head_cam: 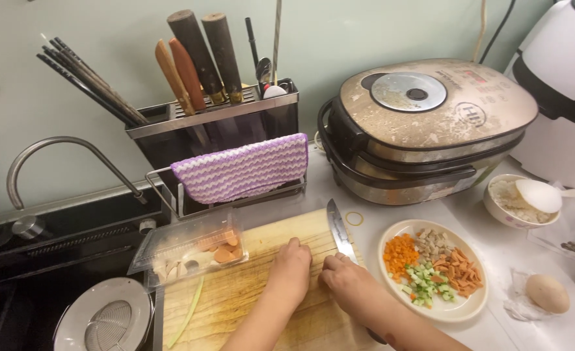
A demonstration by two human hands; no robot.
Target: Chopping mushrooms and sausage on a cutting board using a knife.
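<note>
A: What are the fingers doing?

B: The right hand (347, 281) is wrapped around the handle of a kitchen knife (339, 231), blade pointing away toward the wall, edge down on the wooden cutting board (248, 299). The left hand (292, 265) sits just beside the blade, fingers curled under and knuckles forward, probably so the tips stay clear of the edge.

A: Is it pinning something?

B: It seems to press on something small, but the hand hides it, so I cannot tell what.

A: And around the hands?

B: A clear plastic tray (190, 250) rests at the board's far left corner with orange and pale slices in it. A thin green strip (188, 312) lies along the left edge, apart from the hands. To the right, close by, 1 oval plate (391, 283) holds separate heaps of diced carrot, cucumber, sausage and a greyish bit.

A: Further out?

B: A bowl of rice (518, 205) with a white spoon, 1 egg (548, 292) on paper, a rice cooker (427, 123), a knife rack (216, 107) with a striped cloth (242, 169) draped over it, and a sink strainer (108, 318) at the left.
</note>
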